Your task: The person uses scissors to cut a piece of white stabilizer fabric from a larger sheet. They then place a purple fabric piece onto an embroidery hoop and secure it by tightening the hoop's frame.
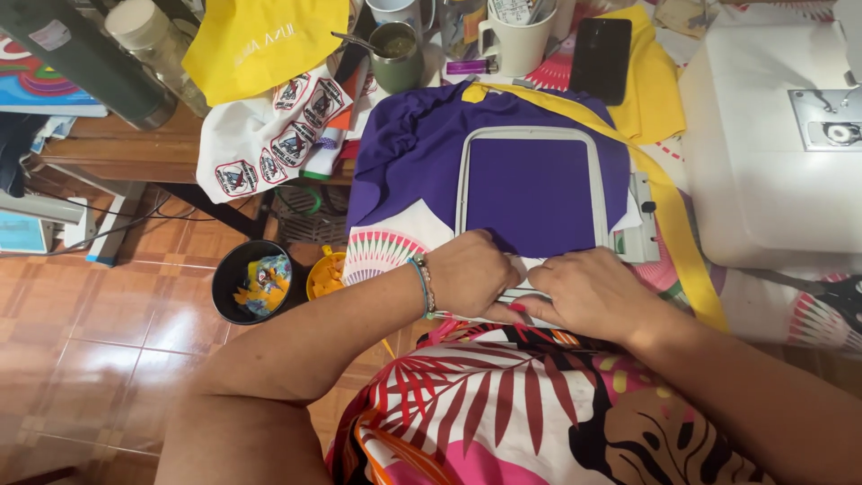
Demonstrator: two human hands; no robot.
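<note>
Down at the near edge of the embroidery hoop [533,190], the left hand [469,272] lies knuckles up with its fingers curled and pressed onto the purple fabric [413,148] at the hoop's lower left corner; a beaded bracelet [424,285] sits on that wrist. Just beside it the right hand [584,289] is bent the same way, fingers tucked under and bearing down on the hoop's lower rim, so whether it pinches anything I cannot tell. The two hands nearly touch. Inside the grey, rounded rectangular hoop the purple cloth is drawn flat, while the rest of it spreads loosely over the surface toward the top left. A yellow strip of cloth [669,211] runs slanting along the hoop's right side, and a white sewing machine [763,153] stands further right. Beyond the hoop are a black phone [601,58] on yellow cloth, a white mug [518,40] and a green metal cup [395,56]. Left of the surface, on the tiled floor [99,332], a black bowl [235,274] holds fabric scraps
</note>
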